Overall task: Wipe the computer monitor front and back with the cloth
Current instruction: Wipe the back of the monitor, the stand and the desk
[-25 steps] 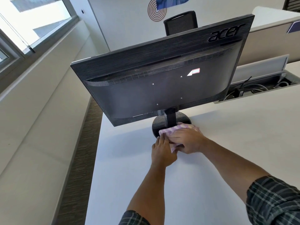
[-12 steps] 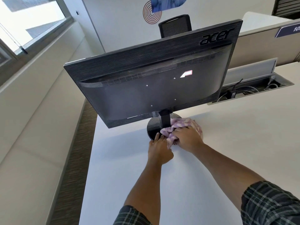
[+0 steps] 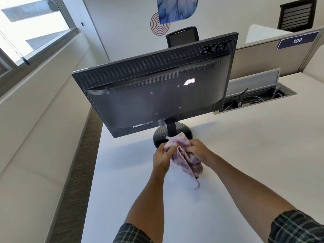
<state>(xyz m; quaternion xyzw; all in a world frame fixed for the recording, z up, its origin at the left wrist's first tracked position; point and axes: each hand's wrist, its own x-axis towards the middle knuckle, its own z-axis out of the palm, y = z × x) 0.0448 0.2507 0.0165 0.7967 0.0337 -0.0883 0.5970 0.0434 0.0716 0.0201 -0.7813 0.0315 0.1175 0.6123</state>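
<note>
Your 2 hands are up over the white desk (image 3: pixel 236 163), both holding the pink-and-white checked cloth (image 3: pixel 185 158) just in front of the monitor's round black base (image 3: pixel 185 130). Left hand (image 3: pixel 162 157) pinches the cloth's upper left part, fingers curled round it; right hand (image 3: pixel 199 151) grips the right side, fingers tucked into the fabric. The cloth is bunched btwn them, top edge overlapping the base in view, a loose tail hanging down twd the desk; can't tell if the tail touches the surface.

The black Acer monitor (image 3: pixel 157 95) stands w/ its ribbed back facing you, tilted, set near the desk's left edge. Its lower left corner sits about over that edge; past it is a strip of dark carpet (image 3: pixel 77 163) and a cream ledge under the window (image 3: pixel 26 28).

Room to move: bare desk to your right and below your forearms. Right of the monitor, an open cable tray (image 3: pixel 259 100) w/ wires is cut into the desk, just beside the screen's right edge. Behind it a beige partition carries a purple "109" tag (image 3: pixel 297 40). 1 black mesh chair (image 3: pixel 182 35) shows above the monitor's top edge.
</note>
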